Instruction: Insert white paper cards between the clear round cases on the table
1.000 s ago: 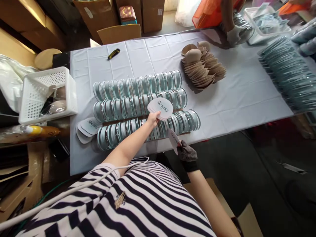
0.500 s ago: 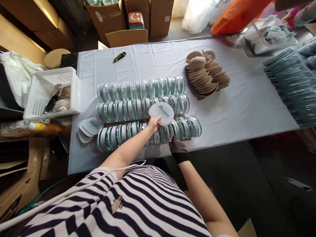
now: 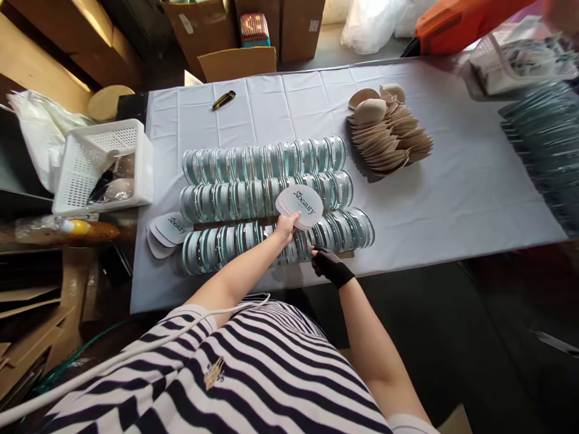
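My left hand (image 3: 287,228) is closed on a small stack of white rounded cards (image 3: 301,205) printed "Sbeauty", held above the rows. My right hand (image 3: 329,265), in a black fingerless glove, is at the near edge of the front row of clear round plastic cases (image 3: 226,244). Its fingertips are pinched against the row; what they hold, if anything, is too small to make out. Behind the front row lie a middle row of cases (image 3: 217,202) and a back row (image 3: 217,166), all packed on edge. More printed cards (image 3: 169,232) lie at the front row's left end.
A yellow-black box cutter (image 3: 224,100) lies near the table's far edge. Nested tan cups (image 3: 384,141) are piled right of the rows. A white basket (image 3: 147,163) stands at the left. Clear cases (image 3: 543,144) and another white basket (image 3: 495,72) sit at the far right.
My right hand has turned slightly at the front row, and the pale sliver near its fingertips no longer shows. My left hand keeps the cards. The orange thing at upper right has shifted right.
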{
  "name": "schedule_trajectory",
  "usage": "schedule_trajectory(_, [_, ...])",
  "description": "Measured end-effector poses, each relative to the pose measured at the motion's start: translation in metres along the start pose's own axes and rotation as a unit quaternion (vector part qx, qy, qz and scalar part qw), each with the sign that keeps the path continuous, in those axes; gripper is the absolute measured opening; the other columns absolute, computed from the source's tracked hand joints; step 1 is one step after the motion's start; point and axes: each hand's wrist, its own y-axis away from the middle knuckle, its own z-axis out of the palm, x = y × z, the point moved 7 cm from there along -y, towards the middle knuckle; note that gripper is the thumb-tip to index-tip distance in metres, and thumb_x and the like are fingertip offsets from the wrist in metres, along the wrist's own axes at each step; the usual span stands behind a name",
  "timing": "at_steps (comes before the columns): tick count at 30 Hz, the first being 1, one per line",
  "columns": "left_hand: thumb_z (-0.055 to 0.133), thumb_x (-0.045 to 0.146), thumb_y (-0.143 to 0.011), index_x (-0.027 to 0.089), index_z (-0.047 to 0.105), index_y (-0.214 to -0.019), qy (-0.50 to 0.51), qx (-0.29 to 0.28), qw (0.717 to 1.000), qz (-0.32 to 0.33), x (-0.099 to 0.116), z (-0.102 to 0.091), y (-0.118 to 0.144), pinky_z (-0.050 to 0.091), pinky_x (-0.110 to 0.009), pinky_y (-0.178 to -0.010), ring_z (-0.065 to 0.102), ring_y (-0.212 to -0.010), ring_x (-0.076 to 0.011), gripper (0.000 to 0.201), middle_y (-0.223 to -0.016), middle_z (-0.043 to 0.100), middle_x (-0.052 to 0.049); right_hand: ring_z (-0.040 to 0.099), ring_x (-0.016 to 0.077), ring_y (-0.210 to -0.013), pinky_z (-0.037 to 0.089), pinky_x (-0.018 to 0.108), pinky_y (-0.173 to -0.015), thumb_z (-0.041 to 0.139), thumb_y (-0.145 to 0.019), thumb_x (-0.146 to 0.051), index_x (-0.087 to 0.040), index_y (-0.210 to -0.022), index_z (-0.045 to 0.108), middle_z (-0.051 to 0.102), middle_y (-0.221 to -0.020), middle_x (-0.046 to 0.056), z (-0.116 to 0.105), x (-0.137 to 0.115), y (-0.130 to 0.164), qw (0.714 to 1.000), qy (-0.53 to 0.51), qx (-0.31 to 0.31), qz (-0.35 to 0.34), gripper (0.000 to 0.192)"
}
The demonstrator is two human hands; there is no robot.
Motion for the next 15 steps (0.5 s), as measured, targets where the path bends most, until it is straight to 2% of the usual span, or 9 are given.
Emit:
schedule_trajectory(2, [0.078, 0.013, -0.071, 0.013, 0.069, -0.109, -0.02, -0.005, 1.0, -0.008, 0.001, 0.001, 0.005, 0.057, -0.038, -0.089, 0.07, -0.097, -0.0227, 0.039, -0.098, 0.076, -0.009, 0.06, 0.0183, -0.066, 0.053, 0.032, -0.064, 0.046, -0.087, -0.046, -0.013, -0.114, 0.064, 0.066, -0.077, 0.009, -0.029, -0.02, -0.004, 0.993, 0.013, 0.114, -0.039, 0.046])
schedule_trajectory(4, [0.08, 0.015, -0.069, 0.013, 0.069, -0.106, -0.034, -0.036, 0.999, -0.009, 0.004, 0.003, 0.013, 0.057, -0.04, -0.088, 0.069, -0.096, -0.0239, 0.039, -0.098, 0.075, -0.009, 0.063, 0.023, -0.096, 0.052, 0.039, -0.086, 0.043, -0.089, -0.048, -0.015, -0.124, 0.059, 0.068, -0.109, 0.014, -0.056, -0.052, 0.0, 0.956, 0.062, 0.263, -0.117, 0.051])
schedule_trajectory(5, [0.08, 0.016, -0.068, 0.013, 0.07, -0.105, -0.041, -0.055, 0.998, -0.009, 0.005, 0.003, 0.018, 0.057, -0.04, -0.087, 0.07, -0.094, -0.0241, 0.039, -0.098, 0.075, -0.009, 0.059, 0.025, -0.112, 0.048, 0.042, -0.097, 0.042, -0.09, -0.047, -0.016, -0.131, 0.056, 0.062, -0.124, 0.015, -0.062, -0.069, 0.004, 0.93, 0.094, 0.321, -0.154, 0.053])
schedule_trajectory(6, [0.081, 0.017, -0.067, 0.013, 0.07, -0.104, -0.049, -0.07, 0.996, -0.01, 0.007, 0.001, 0.024, 0.057, -0.041, -0.086, 0.07, -0.092, -0.024, 0.039, -0.098, 0.075, -0.009, 0.053, 0.0268, -0.124, 0.042, 0.045, -0.105, 0.042, -0.09, -0.045, -0.015, -0.135, 0.053, 0.056, -0.135, 0.016, -0.062, -0.084, 0.008, 0.907, 0.131, 0.354, -0.187, 0.055])
schedule_trajectory(7, [0.082, 0.018, -0.065, 0.014, 0.07, -0.103, -0.058, -0.082, 0.995, -0.012, 0.008, -0.002, 0.03, 0.057, -0.04, -0.085, 0.07, -0.089, -0.0236, 0.04, -0.096, 0.075, -0.009, 0.046, 0.0282, -0.132, 0.037, 0.047, -0.11, 0.044, -0.089, -0.043, -0.014, -0.135, 0.053, 0.05, -0.142, 0.017, -0.055, -0.097, 0.011, 0.892, 0.171, 0.359, -0.215, 0.055])
schedule_trajectory(10, [0.084, 0.019, -0.062, 0.013, 0.07, -0.099, -0.085, -0.095, 0.992, -0.009, 0.015, -0.017, 0.043, 0.056, -0.038, -0.082, 0.069, -0.083, -0.0216, 0.039, -0.089, 0.076, -0.008, 0.035, 0.0288, -0.14, 0.031, 0.048, -0.115, 0.05, -0.087, -0.039, -0.015, -0.128, 0.059, 0.041, -0.15, 0.016, -0.017, -0.121, 0.022, 0.851, 0.257, 0.347, -0.298, 0.048])
schedule_trajectory(12, [0.084, 0.019, -0.061, 0.013, 0.071, -0.096, -0.094, -0.111, 0.989, -0.001, 0.019, -0.024, 0.048, 0.056, -0.036, -0.081, 0.069, -0.082, -0.0211, 0.038, -0.088, 0.075, -0.008, 0.033, 0.0289, -0.141, 0.031, 0.049, -0.115, 0.053, -0.086, -0.041, -0.014, -0.13, 0.057, 0.038, -0.152, 0.017, -0.003, -0.12, 0.033, 0.831, 0.244, 0.399, -0.303, 0.051])
schedule_trajectory(15, [0.084, 0.02, -0.061, 0.014, 0.071, -0.096, -0.094, -0.133, 0.987, -0.003, 0.022, -0.033, 0.051, 0.056, -0.037, -0.079, 0.069, -0.084, -0.0222, 0.038, -0.093, 0.075, -0.009, 0.037, 0.0295, -0.139, 0.034, 0.05, -0.113, 0.051, -0.086, -0.044, -0.011, -0.131, 0.055, 0.042, -0.147, 0.02, 0.001, -0.102, 0.047, 0.817, 0.171, 0.488, -0.254, 0.056])
